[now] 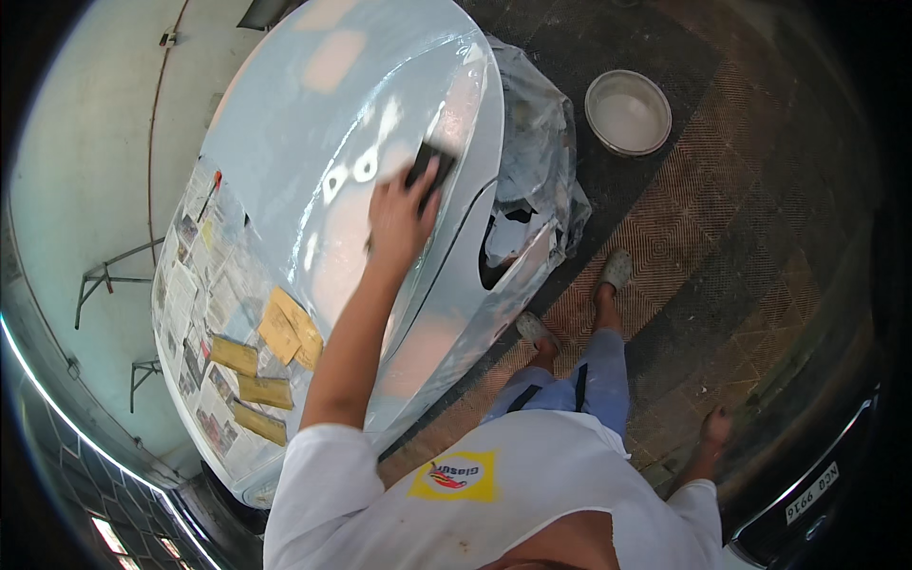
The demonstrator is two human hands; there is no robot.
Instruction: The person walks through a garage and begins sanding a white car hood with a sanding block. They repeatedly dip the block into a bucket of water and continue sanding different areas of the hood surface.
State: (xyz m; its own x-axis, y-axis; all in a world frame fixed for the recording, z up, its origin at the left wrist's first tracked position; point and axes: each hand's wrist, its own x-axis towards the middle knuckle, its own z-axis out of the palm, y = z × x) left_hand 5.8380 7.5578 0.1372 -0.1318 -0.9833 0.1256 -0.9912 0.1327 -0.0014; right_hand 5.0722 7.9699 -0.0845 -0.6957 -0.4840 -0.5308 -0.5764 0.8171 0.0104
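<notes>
My left hand [401,214] grips a dark rectangular block [430,165] against the wet, pale grey car bonnet [256,123], which has pinkish patches and white bare spots. My right hand [714,429] hangs low at the right beside my body, fingers loosely curled with nothing visible in them. Left of my forearm, newspaper and plastic masking [188,275] covers the windscreen area, with a folded yellow sheet [283,323] and several yellow pads [264,389] lying on it. Crumpled plastic [532,114] covers the car's front end beside an open cavity [494,266].
A round bucket [627,111] of milky liquid stands on the tiled floor [684,237] right of the car. My feet [616,269] are beside the bumper. A dark vehicle [779,532] is at the lower right. Metal wall brackets [109,277] are at the left.
</notes>
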